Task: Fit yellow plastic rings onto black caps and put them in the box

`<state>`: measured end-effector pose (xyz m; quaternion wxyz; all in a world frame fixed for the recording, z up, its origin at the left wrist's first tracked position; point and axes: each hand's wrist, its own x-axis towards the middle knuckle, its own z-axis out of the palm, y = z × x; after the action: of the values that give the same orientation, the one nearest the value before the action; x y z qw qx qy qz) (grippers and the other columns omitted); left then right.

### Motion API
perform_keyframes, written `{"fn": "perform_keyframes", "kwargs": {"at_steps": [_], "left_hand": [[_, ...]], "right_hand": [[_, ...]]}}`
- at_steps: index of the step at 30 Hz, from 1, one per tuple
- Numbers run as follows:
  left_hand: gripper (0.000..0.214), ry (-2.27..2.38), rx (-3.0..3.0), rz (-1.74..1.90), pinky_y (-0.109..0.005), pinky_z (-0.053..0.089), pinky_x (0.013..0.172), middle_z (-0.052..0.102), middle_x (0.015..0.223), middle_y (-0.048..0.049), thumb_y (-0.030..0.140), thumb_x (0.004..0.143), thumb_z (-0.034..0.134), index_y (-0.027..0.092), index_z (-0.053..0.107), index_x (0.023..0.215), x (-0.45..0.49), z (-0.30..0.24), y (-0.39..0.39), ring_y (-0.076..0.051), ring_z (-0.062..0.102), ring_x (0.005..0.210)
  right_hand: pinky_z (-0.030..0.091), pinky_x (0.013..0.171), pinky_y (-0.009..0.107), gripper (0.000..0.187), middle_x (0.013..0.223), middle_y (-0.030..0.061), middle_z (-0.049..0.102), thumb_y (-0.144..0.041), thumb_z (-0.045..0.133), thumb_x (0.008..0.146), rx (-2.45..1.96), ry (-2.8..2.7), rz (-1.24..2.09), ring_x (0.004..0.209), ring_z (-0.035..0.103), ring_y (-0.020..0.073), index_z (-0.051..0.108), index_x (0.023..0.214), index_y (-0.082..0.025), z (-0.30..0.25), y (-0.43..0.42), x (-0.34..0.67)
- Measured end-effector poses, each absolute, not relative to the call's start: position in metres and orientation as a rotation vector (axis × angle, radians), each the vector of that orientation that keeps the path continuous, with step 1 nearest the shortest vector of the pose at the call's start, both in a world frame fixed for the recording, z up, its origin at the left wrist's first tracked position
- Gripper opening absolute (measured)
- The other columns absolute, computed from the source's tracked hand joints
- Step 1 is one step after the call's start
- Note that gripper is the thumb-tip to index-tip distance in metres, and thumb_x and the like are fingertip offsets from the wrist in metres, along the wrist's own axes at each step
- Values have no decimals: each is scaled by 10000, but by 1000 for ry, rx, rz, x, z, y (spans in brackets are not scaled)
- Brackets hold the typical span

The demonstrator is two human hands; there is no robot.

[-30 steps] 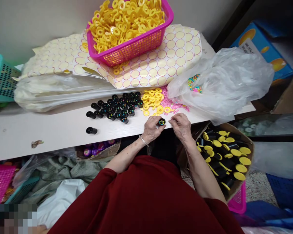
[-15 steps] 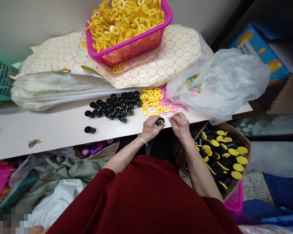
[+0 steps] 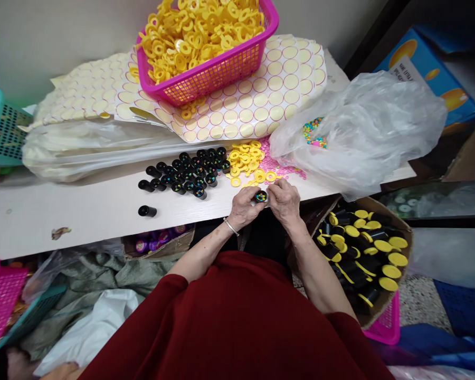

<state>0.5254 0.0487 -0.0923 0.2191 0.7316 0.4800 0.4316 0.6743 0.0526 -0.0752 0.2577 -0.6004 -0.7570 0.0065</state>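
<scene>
My left hand (image 3: 243, 207) is wrapped around a small black canister (image 3: 260, 196) with colourful beads inside, its mouth facing up at the table's front edge. My right hand (image 3: 284, 200) is closed in a pinch at the canister's right rim; whatever its fingertips hold is hidden. Just beyond the hands lie loose yellow ring-shaped lids (image 3: 245, 158) and a spread of tiny pink beads (image 3: 287, 171). Left of these, several black canisters (image 3: 189, 174) stand in a cluster, with coloured beads visible in many. One more black canister (image 3: 147, 211) lies apart on its side.
A pink basket (image 3: 206, 79) heaped with yellow rings sits on sticker sheets (image 3: 296, 79) at the back. A clear plastic bag (image 3: 364, 132) with coloured beads is at right. Below the table's right end, a cardboard box (image 3: 407, 248) holds yellow-capped black canisters. A person's hand shows at lower left.
My right hand has moved left, bringing its pinched fingers from beside the canister to its rim. A pink bit seen at those fingertips is now out of sight. My left hand stays put.
</scene>
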Motion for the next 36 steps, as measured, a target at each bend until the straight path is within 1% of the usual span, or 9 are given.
{"fn": "perform_keyframes", "kwargs": {"at_steps": [3,8,12,16,18,24,28,30,36], "left_hand": [[297,1309,2042,1214,-308,514,768,673,902,-55,308,710,702,177,609,960,525,-91,48,-161,619,832],[283,1290,2029,1236,-306,512,772,675,893,-54,288,714,693,175,608,959,525,-89,48,-162,621,841],[287,1324,2007,1200,-314,514,769,679,892,-46,298,698,707,189,616,948,525,-90,48,-165,628,839],[307,1329,1993,1201,-316,519,765,683,905,-53,307,686,721,182,626,950,525,-92,49,-165,633,832],[312,1328,1986,1199,-315,519,766,685,905,-54,306,678,731,178,632,945,525,-92,49,-166,633,834],[306,1310,1968,1174,-299,512,731,680,846,-42,320,660,756,175,649,908,525,-89,49,-156,621,781],[258,1293,1960,1167,-285,508,725,677,839,-37,292,681,736,178,648,895,526,-88,49,-150,615,777],[232,1288,1960,1173,-283,503,732,674,835,-31,269,691,719,180,645,892,527,-89,49,-150,611,783],[217,1283,1983,1152,-288,484,751,661,825,-23,221,692,678,175,638,901,526,-91,49,-150,588,792]], "right_hand": [[274,642,321,238,784,52,582,-203,441,873,-1590,-2079,-16,716,449,170,631,729,-195,-76,49,678],[324,695,340,190,861,47,630,-206,479,845,-1454,-2080,140,764,470,184,651,765,-219,-79,39,690],[380,734,352,158,861,54,627,-244,496,845,-1427,-1932,217,782,505,189,644,799,-216,-84,35,691],[415,769,364,142,921,72,609,-302,529,834,-1431,-1854,266,851,540,208,631,870,-209,-86,36,690],[414,760,362,145,926,76,601,-304,533,831,-1439,-1862,255,860,541,211,631,871,-204,-86,37,690],[386,709,363,150,850,69,581,-240,493,829,-1547,-1926,252,790,508,208,610,744,-201,-80,39,685],[412,714,344,163,873,68,567,-263,455,866,-1427,-1768,337,817,521,197,592,797,-205,-66,37,676],[420,727,339,156,873,63,571,-277,465,875,-1349,-1783,354,837,520,195,595,818,-211,-58,36,672],[377,698,338,156,829,59,592,-234,492,867,-1360,-2040,174,785,468,198,615,780,-195,-46,39,664]]}}
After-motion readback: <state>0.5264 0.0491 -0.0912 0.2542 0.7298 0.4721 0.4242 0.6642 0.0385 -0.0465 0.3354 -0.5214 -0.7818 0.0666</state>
